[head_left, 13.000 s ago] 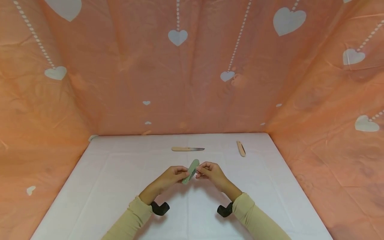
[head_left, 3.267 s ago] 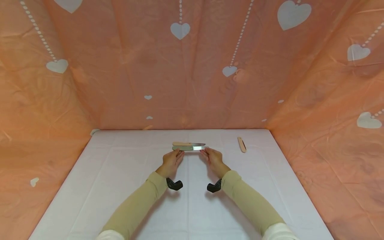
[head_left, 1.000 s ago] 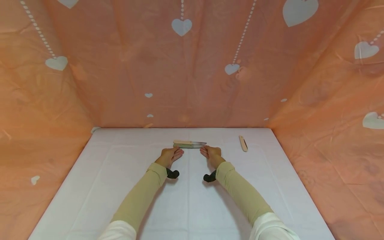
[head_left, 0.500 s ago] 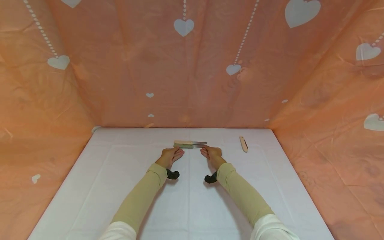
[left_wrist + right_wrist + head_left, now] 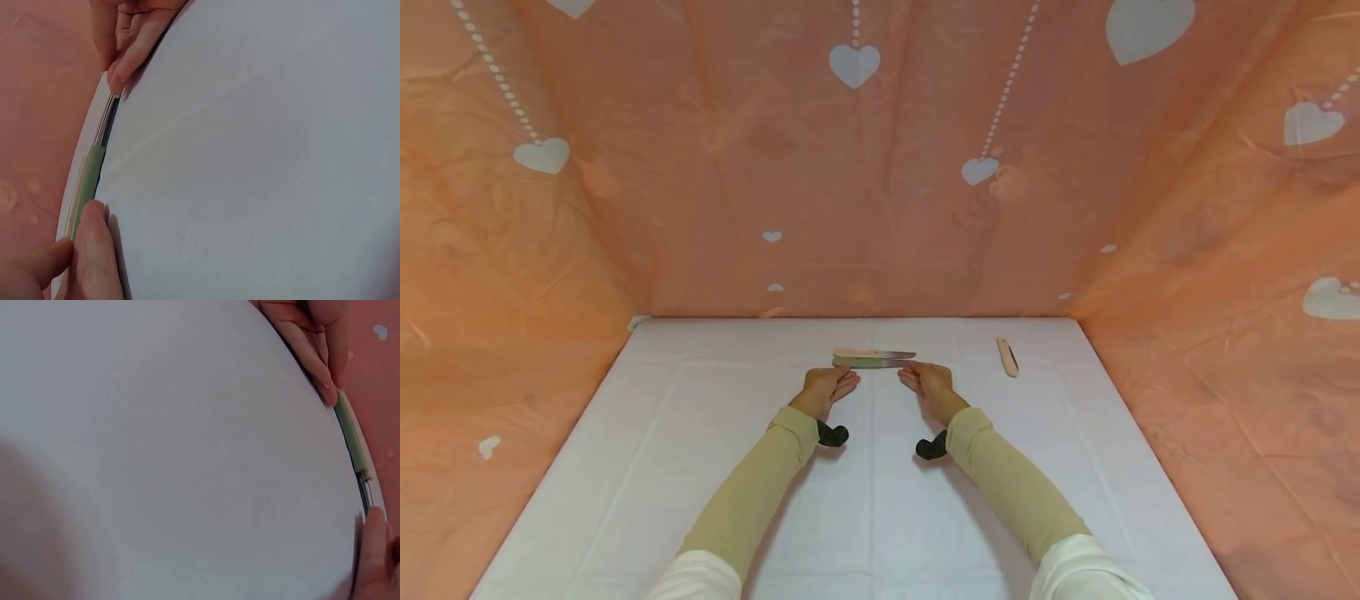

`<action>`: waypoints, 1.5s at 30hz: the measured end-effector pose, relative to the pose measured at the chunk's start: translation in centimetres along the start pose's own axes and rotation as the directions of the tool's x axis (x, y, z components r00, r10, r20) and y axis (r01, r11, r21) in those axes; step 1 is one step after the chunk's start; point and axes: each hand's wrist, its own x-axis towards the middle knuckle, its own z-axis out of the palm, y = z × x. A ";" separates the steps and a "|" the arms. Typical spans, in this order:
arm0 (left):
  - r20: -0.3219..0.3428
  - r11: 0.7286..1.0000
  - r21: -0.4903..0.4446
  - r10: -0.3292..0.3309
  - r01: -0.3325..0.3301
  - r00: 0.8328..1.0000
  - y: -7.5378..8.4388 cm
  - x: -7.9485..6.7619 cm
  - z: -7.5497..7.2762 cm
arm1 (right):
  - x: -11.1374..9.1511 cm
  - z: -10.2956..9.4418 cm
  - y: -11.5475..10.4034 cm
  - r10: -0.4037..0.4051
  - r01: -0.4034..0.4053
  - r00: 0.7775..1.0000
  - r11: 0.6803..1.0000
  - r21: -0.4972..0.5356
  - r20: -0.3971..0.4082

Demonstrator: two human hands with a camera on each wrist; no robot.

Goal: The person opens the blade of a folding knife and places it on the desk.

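Note:
A pocket knife with a green handle point(image 5: 863, 363) is unfolded, its blade pointing right. My left hand point(image 5: 823, 390) pinches the handle end between thumb and fingers. At the blade's tip end, the fingertips of my right hand point(image 5: 932, 387) pinch the metal and cover the point. Right along its far side lies a second unfolded pocket knife with a beige handle point(image 5: 856, 353), parallel and with the handle ends nearly level. In the left wrist view the green handle point(image 5: 92, 172) overlaps the beige one. The right wrist view shows the green handle point(image 5: 351, 437) between both hands.
A third, folded beige pocket knife point(image 5: 1008, 357) lies to the right on the white-covered table point(image 5: 872, 500). Behind the table and at both sides hangs an orange cloth point(image 5: 880, 208) with white hearts. Black wrist cameras stick out below both hands.
Thirteen seconds ago both hands held the green knife folded nearer me; it was open beside the beige knife by 3.3 seconds ago. Since then it has moved slightly closer to the beige knife.

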 end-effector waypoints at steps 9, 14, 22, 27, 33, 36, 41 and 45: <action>0.017 0.997 0.074 0.018 -0.019 1.000 -0.6 0.0 1.5 | 0.0 -1.7 -0.3 0.055 -0.063 0.990 0.997 0.053 0.131; 0.105 0.994 0.101 0.023 -0.034 0.994 -0.5 -0.5 3.8 | -0.2 -2.8 -1.3 0.024 -0.024 0.988 1.000 -0.002 0.156; 0.263 0.966 0.239 0.032 -0.098 0.964 -0.9 -0.8 9.4 | -0.4 -5.8 -5.9 -0.042 0.064 0.988 0.987 -0.150 0.151; 0.346 0.959 0.212 0.105 -0.187 0.932 -4.0 2.8 12.6 | -0.5 -8.4 -9.3 -0.073 0.105 0.989 0.959 -0.265 0.128; 0.335 0.926 0.309 0.109 -0.218 0.936 -4.0 0.7 16.3 | 0.4 -12.4 -12.4 -0.129 0.160 0.985 0.930 -0.330 0.115; 0.315 0.895 0.384 0.104 -0.227 0.943 -3.0 -2.0 17.8 | 0.1 -13.7 -13.5 -0.179 0.205 0.979 0.887 -0.414 0.101; 0.301 0.889 0.401 0.100 -0.221 0.948 -3.9 -2.1 19.3 | -1.4 -14.7 -14.4 -0.183 0.184 0.981 0.818 -0.545 0.058; 0.277 0.893 0.402 0.091 -0.202 0.957 -5.0 -1.8 20.3 | -1.6 -15.7 -14.4 -0.152 0.142 0.988 0.797 -0.587 0.032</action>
